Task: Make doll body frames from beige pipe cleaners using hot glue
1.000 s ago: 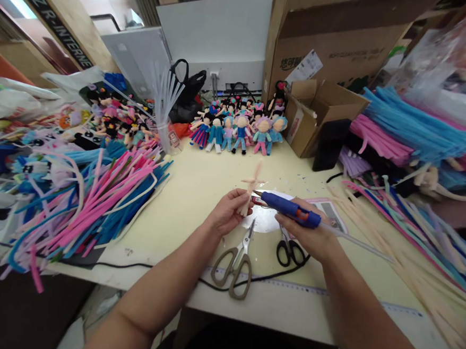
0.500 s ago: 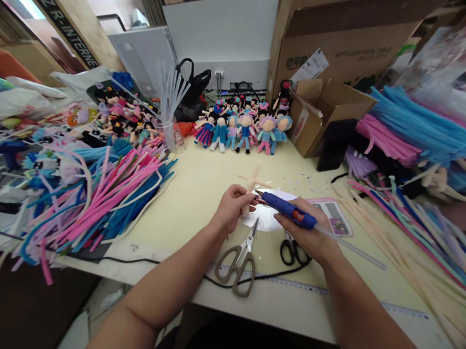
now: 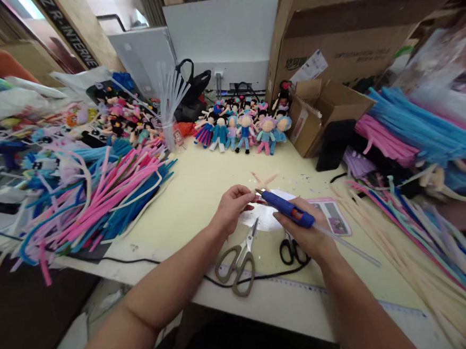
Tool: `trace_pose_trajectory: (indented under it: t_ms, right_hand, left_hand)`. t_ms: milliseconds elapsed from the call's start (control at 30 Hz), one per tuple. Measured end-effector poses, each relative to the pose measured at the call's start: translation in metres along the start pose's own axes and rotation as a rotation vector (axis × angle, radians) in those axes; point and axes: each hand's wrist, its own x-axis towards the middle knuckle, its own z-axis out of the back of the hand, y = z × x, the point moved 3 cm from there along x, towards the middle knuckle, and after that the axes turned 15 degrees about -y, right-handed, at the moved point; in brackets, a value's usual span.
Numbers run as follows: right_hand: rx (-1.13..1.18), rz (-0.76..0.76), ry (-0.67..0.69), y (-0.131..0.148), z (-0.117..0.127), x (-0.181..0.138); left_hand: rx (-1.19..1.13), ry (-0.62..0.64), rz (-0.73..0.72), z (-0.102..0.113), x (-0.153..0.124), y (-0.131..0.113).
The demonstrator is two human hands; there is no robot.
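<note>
Holding a peach cross-shaped piece just beyond the fingertips of the left hand, above the table, with thumb and forefinger pinched together; too blurred and covered to tell exactly where gripped. Gripping a blue glue gun in the right hand, fingers wrapped around the body, nozzle aimed left, just beside the left fingertips; impossible to tell whether touching the piece. Trailing a clear glue stick from the gun's rear.

Under the gun, on the table, a shiny white sheet. Just below the left hand, grey scissors, tips toward the sheet; below the right, black scissors, partly hidden. Along the near edge, a ruler and a black cord. Farther right, a card and loose peach stems; at left, heaped coloured stems. At the back, standing dolls, beside an open box.
</note>
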Motion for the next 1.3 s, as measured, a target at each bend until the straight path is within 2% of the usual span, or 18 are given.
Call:
trace_pose_trajectory:
  t_ms: [100, 300, 533, 1300]
  right_hand:
    - [0.003, -0.021, -0.019, 0.0006, 0.0013, 0.0003]
    - [-0.007, -0.007, -0.024, 0.0005, 0.0012, 0.0002]
    - [-0.012, -0.023, -0.028, 0.002, 0.0007, 0.0009]
    - [-0.042, -0.098, -0.052, -0.0005, 0.0007, 0.0017]
  left_hand:
    - [-0.02, -0.017, 0.01, 0.0006, 0.0013, -0.0012]
    - [-0.109, -0.001, 0.119, -0.0008, 0.0034, -0.0004]
    - [-0.179, 0.003, 0.091, -0.0027, 0.0021, 0.0002]
    - [-0.171, 0.036, 0.06, -0.0045, -0.0032, -0.0015]
